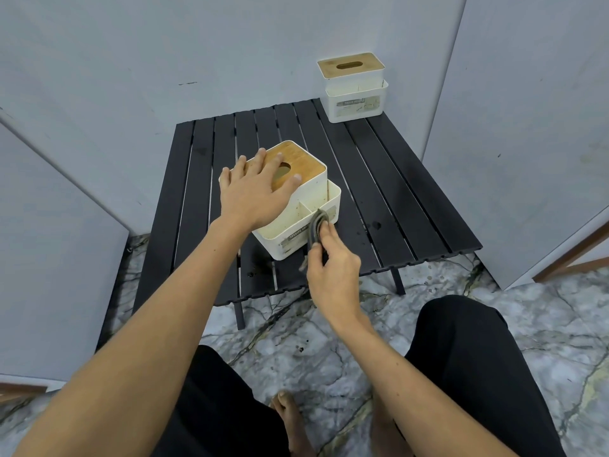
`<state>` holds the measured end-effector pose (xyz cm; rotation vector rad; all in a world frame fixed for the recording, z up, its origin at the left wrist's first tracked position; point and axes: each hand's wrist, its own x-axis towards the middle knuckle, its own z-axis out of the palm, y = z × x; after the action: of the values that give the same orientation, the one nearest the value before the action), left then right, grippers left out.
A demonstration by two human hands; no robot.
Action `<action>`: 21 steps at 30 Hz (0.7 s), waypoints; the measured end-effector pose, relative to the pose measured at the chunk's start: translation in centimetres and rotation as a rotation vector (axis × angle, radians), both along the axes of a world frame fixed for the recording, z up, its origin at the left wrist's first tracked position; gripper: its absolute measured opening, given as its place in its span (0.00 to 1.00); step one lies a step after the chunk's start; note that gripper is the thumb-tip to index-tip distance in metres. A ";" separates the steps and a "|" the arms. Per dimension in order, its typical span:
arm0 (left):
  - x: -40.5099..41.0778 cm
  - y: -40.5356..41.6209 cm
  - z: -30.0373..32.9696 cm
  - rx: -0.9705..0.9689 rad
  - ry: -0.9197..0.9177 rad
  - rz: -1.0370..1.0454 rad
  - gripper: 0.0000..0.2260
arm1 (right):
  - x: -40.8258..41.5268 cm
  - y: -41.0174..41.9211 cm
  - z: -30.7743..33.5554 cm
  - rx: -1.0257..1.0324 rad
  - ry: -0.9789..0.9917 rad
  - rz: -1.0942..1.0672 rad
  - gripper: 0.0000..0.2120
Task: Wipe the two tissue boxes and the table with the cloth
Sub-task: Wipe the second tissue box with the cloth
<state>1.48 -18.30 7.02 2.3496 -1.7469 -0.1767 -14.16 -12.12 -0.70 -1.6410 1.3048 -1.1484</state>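
My left hand (255, 189) lies flat on the near box (290, 199), fingers straight and spread across its wooden lid, pinning it to the table (379, 179). I judge that is the right brace: press straight down so the box does not skate on the slats while I rub.

Just right of it, my right hand (333, 268) pinches the cloth (316, 230), fingers curled round it, and holds it against the box's front wall at the rim of the open compartment. I would drag it along the wall in short strokes, following the rim, since grime shows there and on the label.

Dark spots sit on the table near the box. The far box (354, 89) stands at the table's back right corner, well apart, untouched.
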 end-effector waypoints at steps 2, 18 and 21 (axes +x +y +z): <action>0.8 0.0 0.9 0.071 0.069 -0.062 0.33 | 0.4 0.8 -0.2 0.025 0.011 0.030 0.20; 2.4 2.0 -0.6 -0.044 -0.062 -0.251 0.27 | 2.0 3.5 -0.5 -0.068 0.078 0.116 0.18; 2.2 2.4 -0.9 -0.061 -0.057 -0.240 0.27 | 1.2 2.0 -0.6 -0.078 0.053 0.054 0.18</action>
<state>3.67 -15.90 6.11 2.1185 -2.0288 -0.0919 -12.92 -10.08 -1.26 -1.7634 1.2543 -1.1438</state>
